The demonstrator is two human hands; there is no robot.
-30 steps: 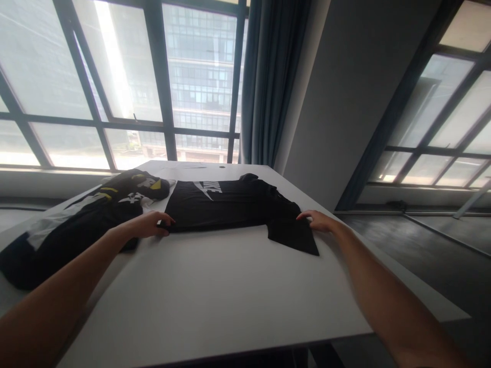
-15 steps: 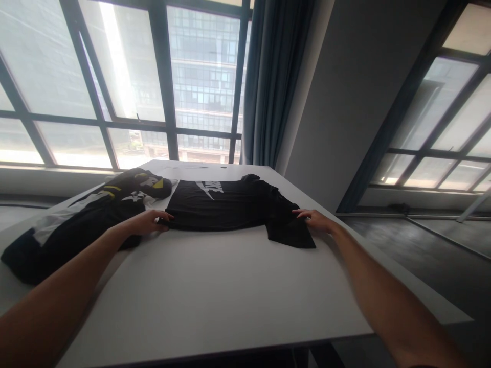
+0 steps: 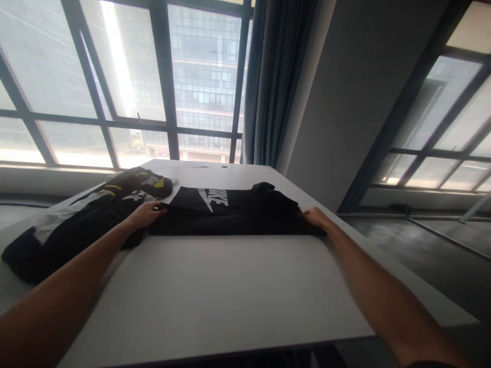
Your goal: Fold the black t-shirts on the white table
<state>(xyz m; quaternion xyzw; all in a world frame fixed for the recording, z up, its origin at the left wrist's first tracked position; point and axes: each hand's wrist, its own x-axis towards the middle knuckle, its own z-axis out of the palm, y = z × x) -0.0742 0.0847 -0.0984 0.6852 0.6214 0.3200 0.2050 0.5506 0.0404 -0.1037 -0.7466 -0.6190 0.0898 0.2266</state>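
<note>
Across the bare white tabletop (image 3: 215, 286), mid-frame, left hand (image 3: 143, 214) and right hand (image 3: 315, 217) each pinch an end of the black T-shirt (image 3: 230, 212), apparently mid-fold; next likely needs flattening. More dark clothes (image 3: 76, 220) lie left.

- White table (image 3: 215, 286), near half bare.
- Black T-shirt (image 3: 233, 214) with white logo flat across far middle, folded into a band.
- Dark garment pile (image 3: 76, 225) with yellow and white marks on left side, touching the T-shirt's left end.
</note>
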